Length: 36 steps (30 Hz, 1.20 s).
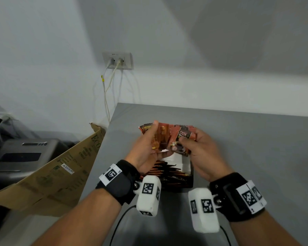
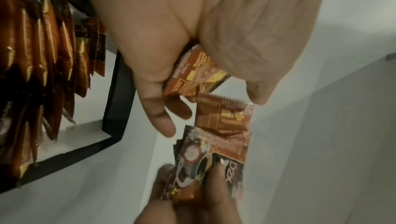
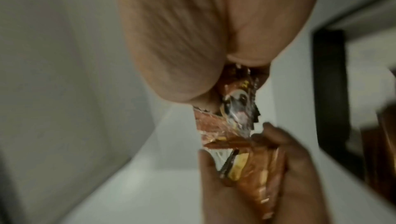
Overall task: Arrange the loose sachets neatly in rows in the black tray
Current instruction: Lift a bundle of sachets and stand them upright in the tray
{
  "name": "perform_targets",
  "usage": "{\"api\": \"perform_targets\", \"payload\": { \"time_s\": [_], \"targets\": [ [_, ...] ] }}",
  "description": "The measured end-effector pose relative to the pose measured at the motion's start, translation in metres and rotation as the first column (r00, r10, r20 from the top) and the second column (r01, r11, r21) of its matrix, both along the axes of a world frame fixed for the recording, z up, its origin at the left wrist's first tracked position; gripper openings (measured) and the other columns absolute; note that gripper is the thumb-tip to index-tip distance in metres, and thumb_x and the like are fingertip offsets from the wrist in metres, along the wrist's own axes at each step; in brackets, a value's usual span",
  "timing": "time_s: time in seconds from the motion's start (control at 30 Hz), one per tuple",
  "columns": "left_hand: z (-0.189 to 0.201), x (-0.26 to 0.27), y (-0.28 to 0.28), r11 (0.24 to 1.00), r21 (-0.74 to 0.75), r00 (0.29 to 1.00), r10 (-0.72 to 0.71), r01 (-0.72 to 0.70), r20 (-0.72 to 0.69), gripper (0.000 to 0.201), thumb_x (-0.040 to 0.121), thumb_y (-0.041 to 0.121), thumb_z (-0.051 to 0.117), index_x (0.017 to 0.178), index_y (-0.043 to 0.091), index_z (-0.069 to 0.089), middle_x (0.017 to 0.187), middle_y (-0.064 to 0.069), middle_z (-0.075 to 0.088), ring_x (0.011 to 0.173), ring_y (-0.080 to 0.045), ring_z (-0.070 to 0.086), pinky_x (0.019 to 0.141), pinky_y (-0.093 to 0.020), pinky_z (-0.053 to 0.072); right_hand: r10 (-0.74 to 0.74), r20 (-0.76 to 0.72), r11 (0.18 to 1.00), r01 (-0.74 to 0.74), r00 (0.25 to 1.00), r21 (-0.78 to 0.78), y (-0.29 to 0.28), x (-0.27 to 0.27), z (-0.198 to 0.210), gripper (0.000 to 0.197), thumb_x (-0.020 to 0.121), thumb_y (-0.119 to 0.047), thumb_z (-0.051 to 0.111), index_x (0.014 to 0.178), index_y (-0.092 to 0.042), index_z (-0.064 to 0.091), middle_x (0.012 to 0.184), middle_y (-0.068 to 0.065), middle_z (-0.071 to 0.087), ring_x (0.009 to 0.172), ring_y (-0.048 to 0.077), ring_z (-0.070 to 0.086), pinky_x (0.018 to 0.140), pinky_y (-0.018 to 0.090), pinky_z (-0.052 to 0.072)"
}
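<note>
Both hands hold a fanned bunch of red-orange sachets (image 1: 167, 137) in the air just above the far end of the black tray (image 1: 190, 176). My left hand (image 1: 150, 139) grips the left part of the bunch, thumb on top. My right hand (image 1: 188, 141) pinches the front sachet marked D2X (image 2: 216, 156) between thumb and fingers. In the left wrist view my left hand (image 2: 193, 58) curls round several sachets (image 2: 197, 73). Rows of sachets (image 2: 42, 58) stand on edge inside the tray (image 2: 115, 102). The right wrist view is blurred; it shows the pinched sachet (image 3: 237, 105) and the tray rim (image 3: 330, 92).
The tray sits on a grey table (image 1: 256, 148) near its left edge. An open cardboard box (image 1: 60, 166) leans beside that edge, with a grey machine (image 1: 21, 157) behind it. A wall socket (image 1: 117, 60) with cables is on the white wall.
</note>
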<state>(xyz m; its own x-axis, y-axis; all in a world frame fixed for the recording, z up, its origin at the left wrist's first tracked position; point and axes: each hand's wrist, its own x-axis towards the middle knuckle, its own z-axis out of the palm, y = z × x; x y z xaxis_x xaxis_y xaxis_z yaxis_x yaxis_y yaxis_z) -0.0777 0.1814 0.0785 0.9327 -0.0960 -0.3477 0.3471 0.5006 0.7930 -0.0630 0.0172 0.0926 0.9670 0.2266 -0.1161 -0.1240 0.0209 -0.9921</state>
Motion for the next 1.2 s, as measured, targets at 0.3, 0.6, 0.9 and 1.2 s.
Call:
{"api": "perform_targets", "payload": {
  "time_s": [0.3,0.6,0.9,1.2],
  "targets": [
    [0.006,0.009,0.009,0.979,0.011,0.978,0.203,-0.204,0.054,0.016,0.09,-0.009,0.055,0.097,0.003,0.063,0.094,-0.019,0.068,0.075,-0.024,0.072,0.056,-0.03,0.055,0.374,0.539,0.814,0.012,0.755,-0.581,-0.009,-0.012,-0.014,0.031,0.09,-0.002,0.069,0.117,-0.019,0.069,0.101,-0.012,0.056,0.092,-0.006,0.055,0.082,0.004,0.039],
    [0.013,0.008,0.007,0.978,0.173,0.966,0.069,-0.115,0.25,0.036,0.09,-0.019,0.05,0.113,0.007,0.057,0.097,-0.02,0.064,0.093,-0.034,0.068,0.077,-0.046,0.058,0.175,-0.139,0.98,-0.158,0.975,0.121,-0.009,0.012,-0.005,0.032,0.096,0.004,0.055,0.127,0.0,0.06,0.12,0.024,0.07,0.111,0.037,0.065,0.105,0.05,0.049],
    [0.006,0.005,0.018,0.999,-0.015,0.997,0.049,-0.048,0.057,0.02,0.1,-0.001,0.042,0.108,0.0,0.061,0.11,-0.026,0.07,0.097,-0.037,0.069,0.076,-0.045,0.06,0.08,-0.129,0.939,-0.032,0.988,0.342,-0.01,0.017,-0.004,0.038,0.091,-0.002,0.055,0.128,0.002,0.059,0.117,0.026,0.069,0.108,0.038,0.065,0.104,0.051,0.048],
    [0.007,-0.003,0.007,0.963,0.243,0.97,-0.162,0.115,0.183,0.026,0.099,0.0,0.055,0.122,0.008,0.065,0.118,-0.02,0.071,0.102,-0.03,0.071,0.081,-0.04,0.061,0.189,-0.146,0.955,-0.147,0.971,0.259,-0.003,0.015,-0.002,0.035,0.094,0.007,0.053,0.128,0.006,0.058,0.112,0.021,0.071,0.1,0.03,0.068,0.088,0.036,0.056]
  ]
}}
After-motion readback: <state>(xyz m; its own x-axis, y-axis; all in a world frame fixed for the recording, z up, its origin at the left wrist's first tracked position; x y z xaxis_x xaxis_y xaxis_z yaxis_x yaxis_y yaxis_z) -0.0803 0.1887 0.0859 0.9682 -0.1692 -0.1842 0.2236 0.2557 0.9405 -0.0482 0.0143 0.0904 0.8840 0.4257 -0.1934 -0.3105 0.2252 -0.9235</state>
